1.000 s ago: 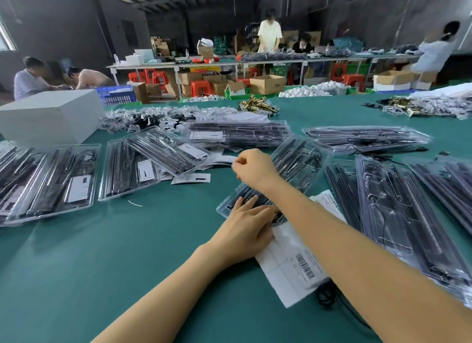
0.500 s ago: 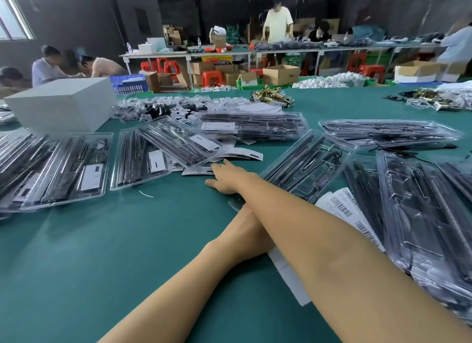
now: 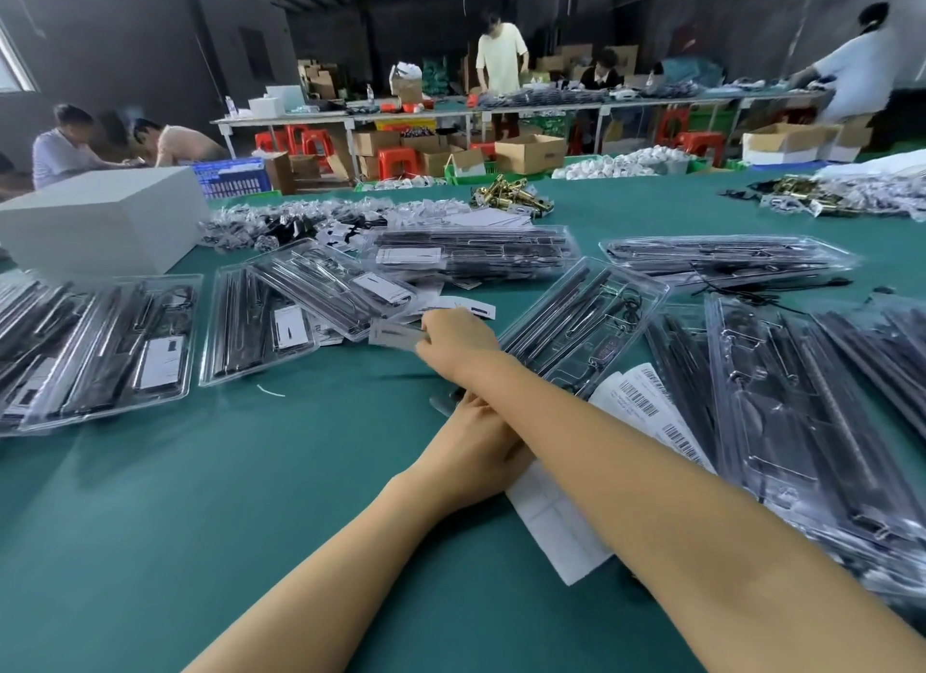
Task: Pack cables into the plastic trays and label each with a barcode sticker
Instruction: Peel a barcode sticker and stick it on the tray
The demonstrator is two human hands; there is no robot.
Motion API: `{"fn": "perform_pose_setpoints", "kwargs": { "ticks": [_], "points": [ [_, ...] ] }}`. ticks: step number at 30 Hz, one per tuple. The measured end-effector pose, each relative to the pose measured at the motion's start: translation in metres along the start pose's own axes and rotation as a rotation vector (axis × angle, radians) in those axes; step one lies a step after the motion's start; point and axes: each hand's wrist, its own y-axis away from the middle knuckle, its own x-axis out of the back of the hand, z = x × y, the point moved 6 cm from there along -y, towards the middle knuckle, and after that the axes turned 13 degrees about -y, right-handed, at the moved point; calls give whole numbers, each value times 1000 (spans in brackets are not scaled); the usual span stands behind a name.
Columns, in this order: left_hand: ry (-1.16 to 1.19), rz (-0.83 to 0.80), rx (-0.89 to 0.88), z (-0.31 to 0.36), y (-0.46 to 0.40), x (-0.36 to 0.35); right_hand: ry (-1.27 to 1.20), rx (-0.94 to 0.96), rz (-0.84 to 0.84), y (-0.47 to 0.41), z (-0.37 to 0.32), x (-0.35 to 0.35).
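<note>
My right hand [image 3: 458,344] reaches across my left forearm, its fingers [image 3: 426,339] pinched on a small white card [image 3: 393,334] held just above the green desk [image 3: 200,522]. My left hand [image 3: 471,447] lies flat beneath the right arm, fingers straight, pressing on the near end of a clear plastic tray [image 3: 586,321] of black cables that stretches away just right of my right fingers. The barcode sticker sheet [image 3: 646,412] lies close behind my right wrist, partly under the arm. Left of my fingers sit packed trays [image 3: 260,321] already carrying white labels.
</note>
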Motion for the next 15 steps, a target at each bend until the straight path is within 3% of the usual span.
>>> {"fn": "perform_pose_setpoints", "kwargs": {
  "ticks": [5, 9, 15],
  "points": [
    [69, -18, 16, -3, -4, -9, -537, -112, 461, 51, 23, 70],
    [61, -117, 48, -5, -2, -19, -1268, -580, 537, 98, 84, 81],
    [184, -92, 144, -7, 0, -16, -1462, -817, 659, 139, 124, 59]
  ]
}}
